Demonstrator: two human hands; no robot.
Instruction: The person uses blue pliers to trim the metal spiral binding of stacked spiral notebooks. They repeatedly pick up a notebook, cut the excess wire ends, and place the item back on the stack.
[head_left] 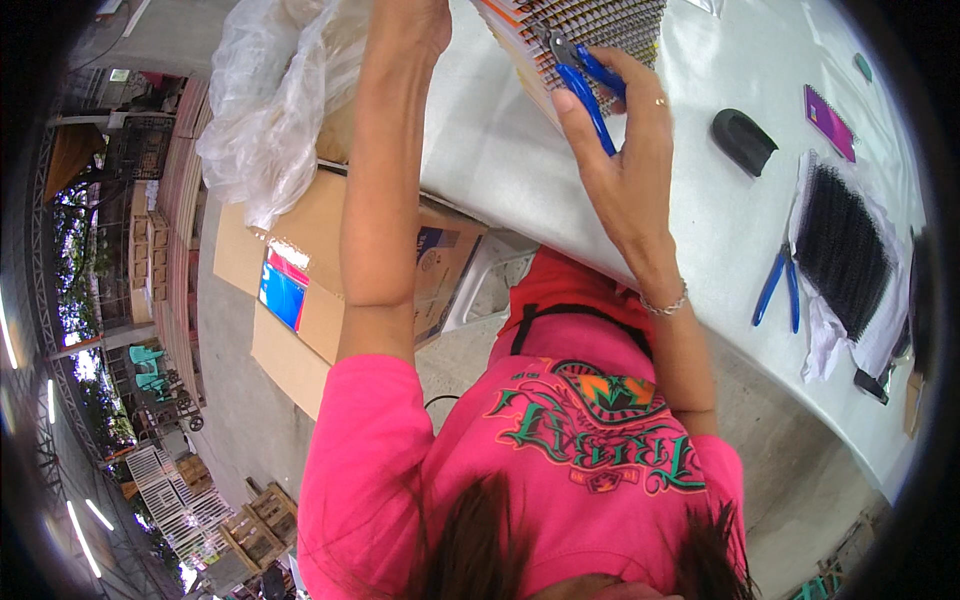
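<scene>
A person in a pink shirt (480, 430) works at a white-covered table (700, 265), the right hand (635, 165) closed around blue-handled pliers (582, 92), with the thumb along one handle and the fingers curled over the other. The handles stand apart. The head of the pliers is at the wire-bound edges of a stack of spiral notebooks (610, 25) at the table's near-left part, cut off by the upper edge of the view; whether metal meets wire cannot be told.

The left forearm (382, 200) reaches up past the same edge, so the left hand's opening and any hold cannot be told. Beside that arm lie a clear plastic bag (265, 110) and an open cardboard box (318, 240).

To the right on the table rest a black curved piece (743, 142), a purple notebook (830, 122), a second pair of blue-handled pliers (778, 290) and a bundle of black coils (845, 250) on white wrapping. A bracelet (665, 304) circles the right wrist.
</scene>
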